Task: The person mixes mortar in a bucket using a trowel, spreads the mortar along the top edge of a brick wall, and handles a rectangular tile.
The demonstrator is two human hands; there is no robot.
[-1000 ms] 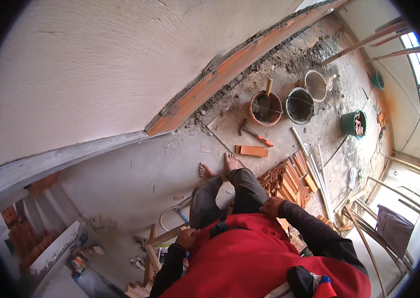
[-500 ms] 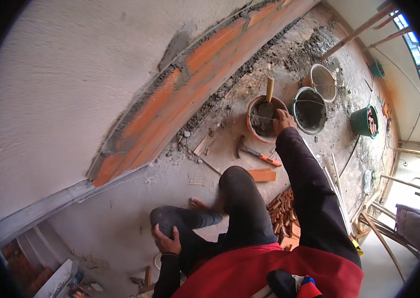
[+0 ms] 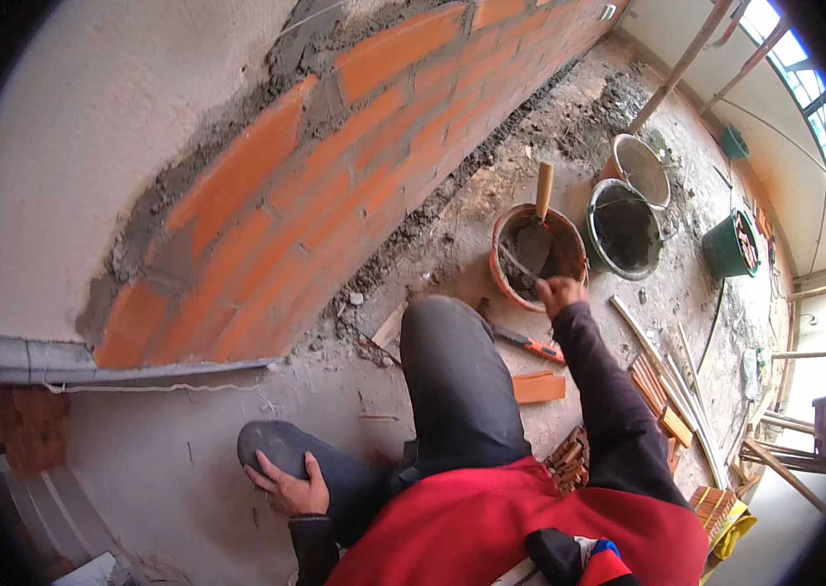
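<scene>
My right hand is closed at the near rim of an orange-brown bucket, gripping the end of its thin curved handle. Grey mortar lies inside. A trowel leans in that bucket, its wooden grip sticking up past the far rim. My left hand lies on my bent left knee with fingers spread, holding nothing. Between my right knee and the bucket is a claw hammer with an orange and black handle, its head hidden by the knee. A flat orange brick rests nearby.
A low brick wall with mortared joints runs along the left. Beyond the bucket stand a dark mortar bucket, a pale bucket and a green bucket of brick pieces. Stacked bricks and long strips lie at right.
My right hand has gone from open fingers over the bucket's right rim to a closed grip at its near side. The view has shifted, showing more brick wall. My left hand stays on the knee.
</scene>
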